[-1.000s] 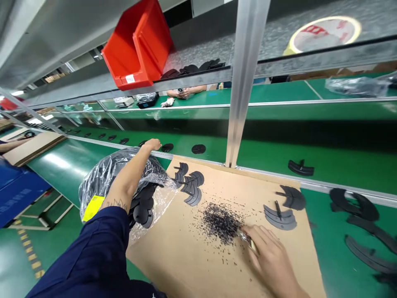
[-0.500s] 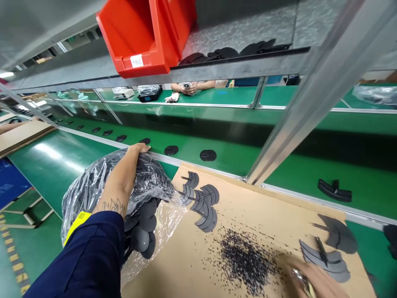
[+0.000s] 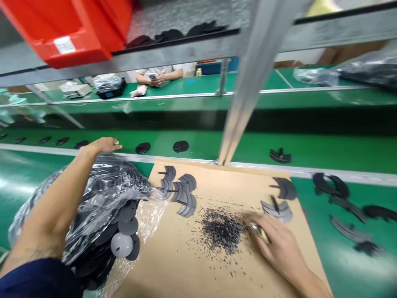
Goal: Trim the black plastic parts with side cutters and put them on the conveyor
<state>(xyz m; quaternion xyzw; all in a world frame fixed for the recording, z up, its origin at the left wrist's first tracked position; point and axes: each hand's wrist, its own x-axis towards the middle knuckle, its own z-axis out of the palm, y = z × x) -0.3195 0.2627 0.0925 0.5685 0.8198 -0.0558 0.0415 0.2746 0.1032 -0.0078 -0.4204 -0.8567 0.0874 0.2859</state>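
Note:
My left hand [image 3: 107, 145] reaches over the far green strip, back up, above the edge rail. Its fingers are mostly hidden beneath it, so what they hold does not show. Round black discs [image 3: 180, 146] lie in a row on that strip. My right hand [image 3: 274, 244] is closed around a small shiny metal hand tool [image 3: 259, 232] with a pale yellow part, blurred. It rests at the right edge of a pile of tiny black bits [image 3: 223, 229] on brown cardboard [image 3: 173, 260]. Under my left forearm, a clear plastic bag [image 3: 102, 182] spills dark discs [image 3: 127, 225].
Grey curved pieces [image 3: 182, 194] lie on the cardboard's left, more [image 3: 279, 209] on its right. Black curved parts [image 3: 350, 198] sit on the green table beyond. A metal post [image 3: 245, 95] rises centrally, below a shelf with a red bin [image 3: 71, 33]. Someone opposite holds a phone [image 3: 152, 77].
The view has swung right, showing more of the right-hand table. My left hand still reaches over the strip among the discs. My right hand, with the metal tool, stays by the black bits.

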